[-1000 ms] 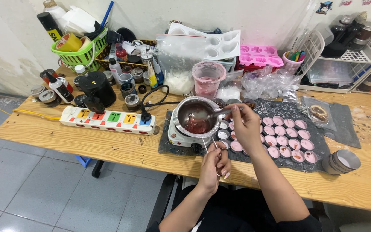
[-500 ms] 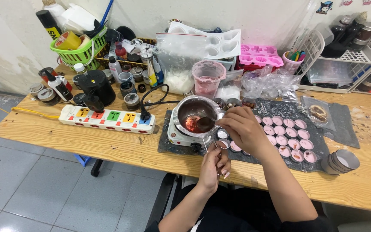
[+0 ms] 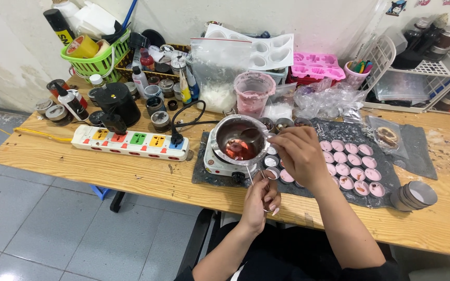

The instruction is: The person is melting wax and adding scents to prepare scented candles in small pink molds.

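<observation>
A steel pot (image 3: pixel 238 136) with pink-red melted liquid sits on a small white hot plate (image 3: pixel 220 162) at the table's middle. My right hand (image 3: pixel 299 155) holds a spoon (image 3: pixel 253 135) whose bowl is inside the pot. My left hand (image 3: pixel 260 196) is closed on thin metal tweezers (image 3: pixel 250 174) at the table's front edge, just below the hot plate. Several small round tins filled with pink wax (image 3: pixel 351 167) lie in rows on a dark mat (image 3: pixel 391 171) to the right; a few unfilled tins (image 3: pixel 271 162) sit beside the pot.
A white power strip (image 3: pixel 131 141) lies left of the hot plate with a black cable plugged in. Behind stand a pink measuring cup (image 3: pixel 254 92), a black grinder (image 3: pixel 118 104), jars, bottles, a green basket (image 3: pixel 97 58), pink and white moulds and a wire rack (image 3: pixel 423 78). Stacked tins (image 3: pixel 415 195) sit right.
My right hand has shifted slightly while keeping the spoon in the pot. The left hand stays at the table's edge with the tweezers.
</observation>
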